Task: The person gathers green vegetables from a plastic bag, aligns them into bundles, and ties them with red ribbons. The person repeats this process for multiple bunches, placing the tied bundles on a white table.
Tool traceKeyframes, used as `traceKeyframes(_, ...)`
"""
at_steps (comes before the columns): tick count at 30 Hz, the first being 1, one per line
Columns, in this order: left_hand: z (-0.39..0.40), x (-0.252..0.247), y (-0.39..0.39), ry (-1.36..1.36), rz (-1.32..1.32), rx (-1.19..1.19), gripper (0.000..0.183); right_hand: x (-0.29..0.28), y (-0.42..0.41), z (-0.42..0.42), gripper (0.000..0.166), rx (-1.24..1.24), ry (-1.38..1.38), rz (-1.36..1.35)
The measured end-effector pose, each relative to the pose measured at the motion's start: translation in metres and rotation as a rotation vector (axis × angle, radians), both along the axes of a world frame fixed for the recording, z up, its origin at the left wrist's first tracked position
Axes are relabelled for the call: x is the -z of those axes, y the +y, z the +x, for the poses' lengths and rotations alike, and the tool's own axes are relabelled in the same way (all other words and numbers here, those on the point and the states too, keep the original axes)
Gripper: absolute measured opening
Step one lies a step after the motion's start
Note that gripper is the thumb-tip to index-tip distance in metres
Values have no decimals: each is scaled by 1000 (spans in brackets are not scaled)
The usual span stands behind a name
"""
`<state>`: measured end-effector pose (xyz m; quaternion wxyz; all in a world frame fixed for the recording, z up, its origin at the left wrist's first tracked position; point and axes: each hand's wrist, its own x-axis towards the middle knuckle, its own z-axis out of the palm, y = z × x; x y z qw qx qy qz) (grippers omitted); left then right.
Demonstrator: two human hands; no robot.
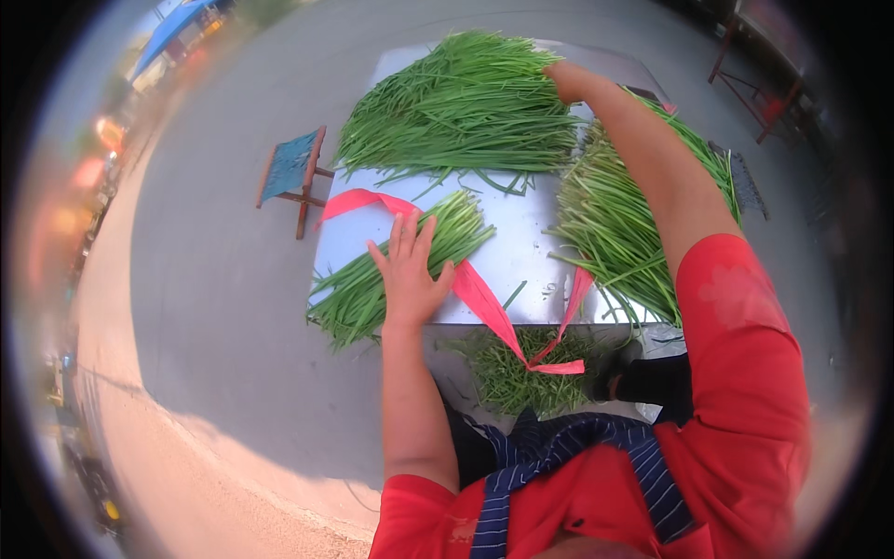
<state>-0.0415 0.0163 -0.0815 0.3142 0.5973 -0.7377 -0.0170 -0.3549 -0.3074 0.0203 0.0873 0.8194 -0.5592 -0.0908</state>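
My left hand (411, 269) rests with spread fingers on a small bundle of long green leafy stalks (349, 293), which look like garlic chives. A pink plastic strip (485, 293) passes beneath that bundle and hangs over the table's near edge. At the far right of a large green heap (461, 105), my right hand (567, 80) touches the stalk ends; its fingers are partly hidden, so its grip is unclear. Another pile of stalks (614, 209) lies at the right, partly behind my right arm. All of them lie on a shiny metal-topped table (517, 223).
A folding stool with a blue seat (290, 164) stands left of the table. Below the near edge, loose green trimmings (531, 384) lie on the ground near my foot. A red metal frame (758, 105) stands at the upper right, and a blue canopy (167, 35) at the upper left.
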Motion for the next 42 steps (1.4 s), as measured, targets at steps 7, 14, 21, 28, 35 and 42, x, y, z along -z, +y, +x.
traceKeyframes(7, 1, 1, -1, 36, -13, 13, 68, 28, 2, 18, 61, 190, -21, -4)
traceKeyframes(14, 1, 4, 0, 65, 0, 42, 64, 26, -1, 14, 53, 41, -7, -114)
traceKeyframes(21, 3, 13, -2, 56, 6, 37, 63, -63, 14, 25, 42, -84, -141, -337)
traceKeyframes(28, 0, 16, -4, 51, -13, 53, 63, -51, 52, 20, 41, 12, -197, -250)
traceKeyframes(35, -2, 11, 0, 78, -17, 45, 71, -32, 42, -13, 39, 21, -143, -236)
traceKeyframes(42, -26, -12, 8, 206, -244, 47, 92, -124, 91, -60, 27, 307, -500, 37)
